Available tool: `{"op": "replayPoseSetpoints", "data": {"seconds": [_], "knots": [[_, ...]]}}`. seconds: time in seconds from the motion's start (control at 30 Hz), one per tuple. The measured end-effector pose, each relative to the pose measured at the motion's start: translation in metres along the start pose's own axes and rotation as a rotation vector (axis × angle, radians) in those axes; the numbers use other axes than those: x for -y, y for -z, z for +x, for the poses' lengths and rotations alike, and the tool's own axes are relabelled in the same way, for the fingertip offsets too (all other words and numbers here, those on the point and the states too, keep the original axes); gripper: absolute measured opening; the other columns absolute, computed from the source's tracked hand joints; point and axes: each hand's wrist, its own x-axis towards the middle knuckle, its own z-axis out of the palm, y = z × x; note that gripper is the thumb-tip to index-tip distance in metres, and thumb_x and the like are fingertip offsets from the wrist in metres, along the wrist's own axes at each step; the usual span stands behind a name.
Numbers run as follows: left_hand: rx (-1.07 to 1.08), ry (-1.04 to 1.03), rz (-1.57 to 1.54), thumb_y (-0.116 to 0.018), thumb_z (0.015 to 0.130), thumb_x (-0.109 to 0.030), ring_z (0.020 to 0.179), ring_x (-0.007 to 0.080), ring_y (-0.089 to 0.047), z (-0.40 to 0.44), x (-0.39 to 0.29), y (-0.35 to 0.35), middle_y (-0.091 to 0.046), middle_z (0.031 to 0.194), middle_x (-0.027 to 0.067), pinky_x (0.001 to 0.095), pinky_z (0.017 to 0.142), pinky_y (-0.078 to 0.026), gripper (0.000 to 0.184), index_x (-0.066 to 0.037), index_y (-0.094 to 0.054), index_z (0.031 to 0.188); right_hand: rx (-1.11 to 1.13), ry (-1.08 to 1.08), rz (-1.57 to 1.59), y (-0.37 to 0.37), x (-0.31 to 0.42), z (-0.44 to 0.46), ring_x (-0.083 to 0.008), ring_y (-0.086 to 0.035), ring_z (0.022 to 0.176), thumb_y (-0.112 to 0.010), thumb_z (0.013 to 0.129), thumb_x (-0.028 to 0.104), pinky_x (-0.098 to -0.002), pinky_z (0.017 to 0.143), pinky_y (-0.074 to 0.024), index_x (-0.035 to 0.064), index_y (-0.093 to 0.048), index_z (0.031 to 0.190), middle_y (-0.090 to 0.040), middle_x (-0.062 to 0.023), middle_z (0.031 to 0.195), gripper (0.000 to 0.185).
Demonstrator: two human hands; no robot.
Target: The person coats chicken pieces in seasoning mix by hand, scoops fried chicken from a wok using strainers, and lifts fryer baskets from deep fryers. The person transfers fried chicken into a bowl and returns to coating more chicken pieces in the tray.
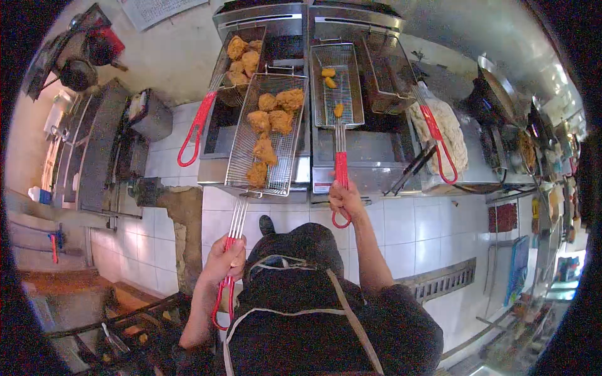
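My left hand is closed round the red handle of a wire fry basket. Several browned pieces of fried chicken lie in that basket, which reaches over the front of the left fryer. In my right hand is the red handle of a second fry basket, over the right fryer. It holds a few small golden fried pieces, too small to name surely. Another basket with fried chicken rests at the left fryer's back, its red handle pointing down-left.
A further fry basket sits on the right fryer, its red handle sticking out to the right. Tongs and a pale bag lie beside it. Pans stand further right. A drain grate is in the tiled floor.
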Motion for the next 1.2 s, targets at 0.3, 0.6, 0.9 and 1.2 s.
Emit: {"op": "replayPoseSetpoints", "data": {"seconds": [0.3,0.6,0.9,1.2], "knots": [[-0.006,-0.005,-0.011,-0.049,0.09,-0.024,0.033,0.007,-0.031,0.004,-0.008,-0.003,-0.037,0.049,-0.0023,0.024,0.031,-0.029,0.015,-0.009,-0.047,0.089,-0.022,-0.03,0.012,-0.002,0.012,0.013,-0.0048,-0.029,0.039,-0.05,0.088,0.021,-0.0209,0.033,-0.0288,0.0116,-0.041,0.114,-0.029,0.0048,0.055,0.029],[-0.001,-0.023,0.016,-0.05,0.089,-0.023,0.033,0.0067,-0.032,0.01,-0.013,0.0,-0.036,0.048,-0.0034,0.0237,0.03,-0.027,0.013,-0.011,-0.047,0.087,0.087,0.059,-0.076,-0.048,0.089,-0.006,-0.0041,-0.029,0.038,-0.049,0.088,0.019,-0.0206,0.03,-0.0274,0.0087,-0.04,0.117,-0.029,0.0042,0.057,0.032],[0.146,-0.06,-0.067,-0.054,0.086,-0.014,0.031,0.0046,-0.031,0.008,-0.062,-0.01,-0.034,0.047,-0.0047,0.022,0.028,-0.026,0.009,-0.01,-0.049,0.091,0.144,0.031,0.069,-0.047,0.112,-0.009,-0.0044,-0.03,0.039,-0.05,0.087,0.018,-0.0199,0.031,-0.0268,0.008,-0.038,0.118,-0.031,0.0038,0.057,0.035],[0.182,-0.163,-0.216,-0.053,0.086,-0.013,0.03,0.0031,-0.028,-0.019,-0.136,-0.032,-0.035,0.051,-0.0051,0.02,0.025,-0.024,0.012,-0.007,-0.051,0.096,0.121,0.089,0.016,-0.052,0.101,-0.021,-0.0048,-0.031,0.038,-0.052,0.087,0.019,-0.0209,0.031,-0.0274,0.0085,-0.04,0.116,-0.03,0.0042,0.055,0.033]]}}
